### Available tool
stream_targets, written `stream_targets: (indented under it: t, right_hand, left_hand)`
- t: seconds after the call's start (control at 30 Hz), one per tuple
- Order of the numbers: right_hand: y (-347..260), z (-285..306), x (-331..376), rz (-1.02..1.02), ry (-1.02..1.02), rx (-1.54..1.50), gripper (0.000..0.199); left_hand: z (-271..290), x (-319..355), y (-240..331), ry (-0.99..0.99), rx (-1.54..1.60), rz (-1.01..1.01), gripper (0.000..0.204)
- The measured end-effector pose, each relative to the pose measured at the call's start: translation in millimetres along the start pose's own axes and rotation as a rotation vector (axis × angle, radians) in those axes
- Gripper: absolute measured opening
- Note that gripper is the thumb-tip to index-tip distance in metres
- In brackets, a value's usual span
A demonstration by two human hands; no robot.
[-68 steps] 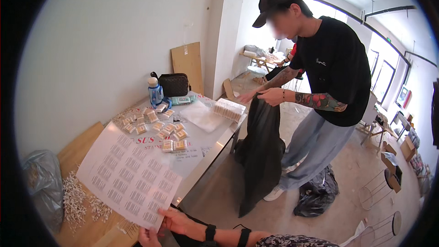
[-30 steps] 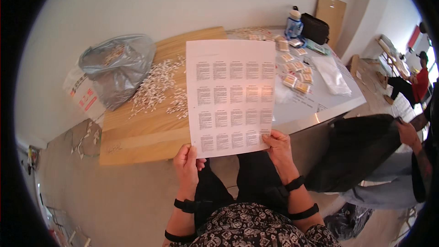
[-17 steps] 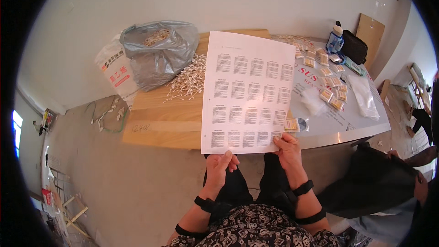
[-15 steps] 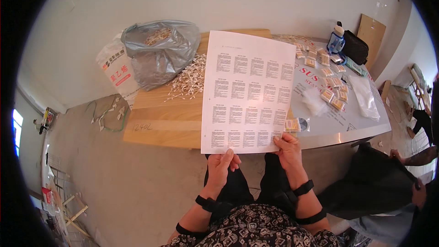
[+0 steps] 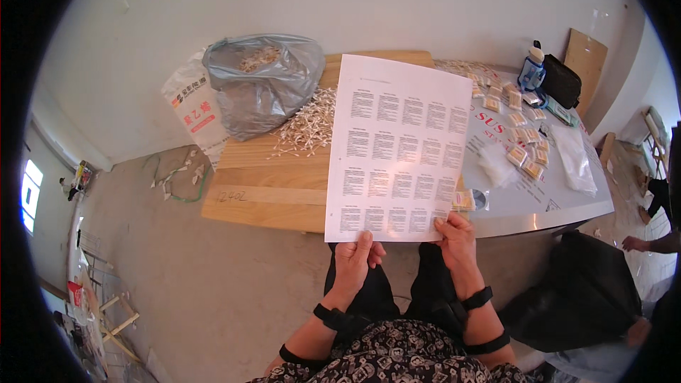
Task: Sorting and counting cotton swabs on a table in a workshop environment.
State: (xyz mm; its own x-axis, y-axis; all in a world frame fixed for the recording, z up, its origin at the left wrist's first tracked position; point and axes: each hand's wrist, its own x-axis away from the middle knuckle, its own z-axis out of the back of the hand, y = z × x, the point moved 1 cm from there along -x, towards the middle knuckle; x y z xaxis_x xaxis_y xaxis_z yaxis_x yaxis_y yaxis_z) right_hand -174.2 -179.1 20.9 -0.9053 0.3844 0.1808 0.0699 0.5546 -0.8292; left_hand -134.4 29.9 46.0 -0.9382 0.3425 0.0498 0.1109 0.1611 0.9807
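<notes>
A large white sheet of printed labels (image 5: 397, 159), with rows of small text blocks, is held up before me. My left hand (image 5: 356, 259) pinches its lower edge, thumb on the front. At the lower right corner, my right hand (image 5: 456, 241) grips it the same way. Behind the sheet, a loose heap of cotton swabs (image 5: 306, 124) lies on the wooden tabletop (image 5: 262, 170). Small packs of swabs (image 5: 525, 135) are scattered on the grey table covering to the right. One more pack (image 5: 463, 201) sits just beside the sheet's right edge.
A grey plastic bag (image 5: 266, 92) of swabs stands at the back left, by a white sack (image 5: 195, 110). A blue bottle (image 5: 531, 71), black pouch (image 5: 562, 81) and clear plastic bags (image 5: 573, 156) occupy the right. Another person's hand (image 5: 633, 244) is near a black bag (image 5: 578, 294).
The view has shifted slightly, so the sheet and table appear further right. Both hands keep hold of the sheet. The other person's hand has come off the black bag, which has sagged.
</notes>
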Motion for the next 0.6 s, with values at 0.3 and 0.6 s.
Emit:
stream_targets:
  t: [0.3, 0.6]
  right_hand:
    - [3, -11, 6, -0.014, -0.008, -0.028, 0.017]
    - [3, -14, 13, -0.050, 0.046, -0.053, 0.015]
  left_hand:
    - [-16, -4, 3, 0.010, 0.120, 0.056, 0.028]
    - [-20, -11, 5, 0.126, 0.157, 0.064, 0.026]
